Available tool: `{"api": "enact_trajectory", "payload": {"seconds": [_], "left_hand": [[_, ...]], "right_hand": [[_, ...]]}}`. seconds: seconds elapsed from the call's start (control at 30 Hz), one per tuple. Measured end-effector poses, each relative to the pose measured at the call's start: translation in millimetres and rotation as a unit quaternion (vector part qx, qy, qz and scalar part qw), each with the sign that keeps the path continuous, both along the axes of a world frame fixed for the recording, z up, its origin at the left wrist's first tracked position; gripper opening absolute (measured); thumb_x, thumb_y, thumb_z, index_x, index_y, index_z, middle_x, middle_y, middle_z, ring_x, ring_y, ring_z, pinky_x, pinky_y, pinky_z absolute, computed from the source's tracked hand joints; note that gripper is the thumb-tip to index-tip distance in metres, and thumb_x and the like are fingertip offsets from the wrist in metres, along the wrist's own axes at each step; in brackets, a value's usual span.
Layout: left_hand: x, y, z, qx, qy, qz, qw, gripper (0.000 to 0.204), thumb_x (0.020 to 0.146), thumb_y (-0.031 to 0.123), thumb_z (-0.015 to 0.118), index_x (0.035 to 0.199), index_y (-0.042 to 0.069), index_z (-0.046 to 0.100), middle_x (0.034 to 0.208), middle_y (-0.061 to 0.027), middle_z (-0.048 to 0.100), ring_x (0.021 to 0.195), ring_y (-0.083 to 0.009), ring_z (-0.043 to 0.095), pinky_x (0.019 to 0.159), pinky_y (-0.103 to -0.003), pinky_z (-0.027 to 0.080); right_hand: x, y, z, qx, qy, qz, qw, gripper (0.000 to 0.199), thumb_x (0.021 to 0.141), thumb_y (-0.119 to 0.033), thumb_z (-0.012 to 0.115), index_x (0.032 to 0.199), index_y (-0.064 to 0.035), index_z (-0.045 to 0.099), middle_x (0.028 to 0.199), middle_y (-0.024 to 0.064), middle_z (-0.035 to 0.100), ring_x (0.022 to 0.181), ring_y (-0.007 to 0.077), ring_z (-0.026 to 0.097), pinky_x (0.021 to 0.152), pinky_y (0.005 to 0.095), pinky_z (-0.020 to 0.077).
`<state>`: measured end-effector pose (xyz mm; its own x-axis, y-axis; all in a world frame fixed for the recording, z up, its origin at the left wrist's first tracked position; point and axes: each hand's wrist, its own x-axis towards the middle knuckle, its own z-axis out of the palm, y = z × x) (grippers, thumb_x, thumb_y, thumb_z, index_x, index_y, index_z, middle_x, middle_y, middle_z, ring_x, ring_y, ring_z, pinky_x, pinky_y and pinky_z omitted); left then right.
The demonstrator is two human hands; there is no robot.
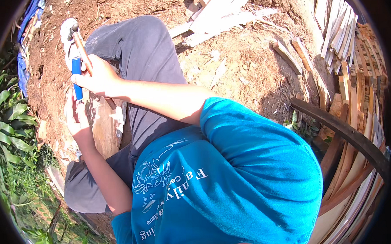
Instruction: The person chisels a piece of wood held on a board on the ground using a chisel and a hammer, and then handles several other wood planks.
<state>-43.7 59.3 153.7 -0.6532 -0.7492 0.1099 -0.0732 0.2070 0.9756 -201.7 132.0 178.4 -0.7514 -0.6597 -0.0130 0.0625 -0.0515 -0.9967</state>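
Note:
My right hand (100, 78) is closed round the wooden handle of a hammer (83, 52), whose dark round head points up and away to the left. Its thumb lies across a blue cylindrical handle (76, 66), upright beside the hammer; which tool this belongs to does not show. Just below the blue handle's lower end, my left hand (78, 121) has its fingers stretched out and apart, with nothing visible in it. Beneath both hands, a pale piece of wood (106, 133) lies between my bent legs.
A whitish lump (68, 29) is beyond the hammer head. Split boards (224, 20) lie on the dirt ahead. Stacked wooden strips (340, 26) and a dark curved beam (342, 132) stand at the right. Green plants (10, 132) and a blue tarp (23, 63) border the left.

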Motion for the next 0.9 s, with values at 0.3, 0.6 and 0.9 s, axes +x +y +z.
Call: {"api": "enact_trajectory", "payload": {"seconds": [0.3, 0.6, 0.9], "left_hand": [[-3, 140, 191, 0.089, 0.369, -0.464, 0.801, 0.067, 0.086, 0.068, 0.067, 0.125, 0.014, 0.059, 0.097, -0.0088, 0.054, 0.074, -0.0181, 0.055, 0.064, -0.035, 0.044], [-37, 241, 192, 0.424, 0.584, -0.536, 0.439, 0.031, 0.084, 0.033, 0.083, 0.090, 0.003, 0.075, 0.099, -0.0084, 0.063, 0.077, -0.0152, 0.052, 0.063, -0.022, 0.040], [-34, 220, 178, 0.496, 0.404, -0.646, 0.418, 0.016, 0.093, 0.025, 0.074, 0.104, 0.014, 0.078, 0.096, 0.0016, 0.067, 0.073, -0.0144, 0.047, 0.068, -0.021, 0.038]], "right_hand": [[-188, 211, 106, 0.081, 0.149, -0.185, 0.968, 0.034, 0.089, -0.026, 0.076, 0.107, -0.0026, 0.060, 0.087, 0.0072, 0.068, 0.074, 0.0150, 0.065, 0.065, 0.0299, 0.0531], [-165, 425, -27, 0.484, 0.148, -0.310, 0.805, 0.049, 0.073, -0.033, 0.082, 0.100, -0.0008, 0.057, 0.092, 0.0146, 0.067, 0.082, 0.0255, 0.069, 0.075, 0.0392, 0.0546], [-109, 463, -50, 0.540, 0.155, -0.419, 0.714, 0.058, 0.083, -0.057, 0.076, 0.078, -0.0030, 0.055, 0.079, 0.0191, 0.065, 0.077, 0.0371, 0.066, 0.071, 0.0465, 0.0506]]}}
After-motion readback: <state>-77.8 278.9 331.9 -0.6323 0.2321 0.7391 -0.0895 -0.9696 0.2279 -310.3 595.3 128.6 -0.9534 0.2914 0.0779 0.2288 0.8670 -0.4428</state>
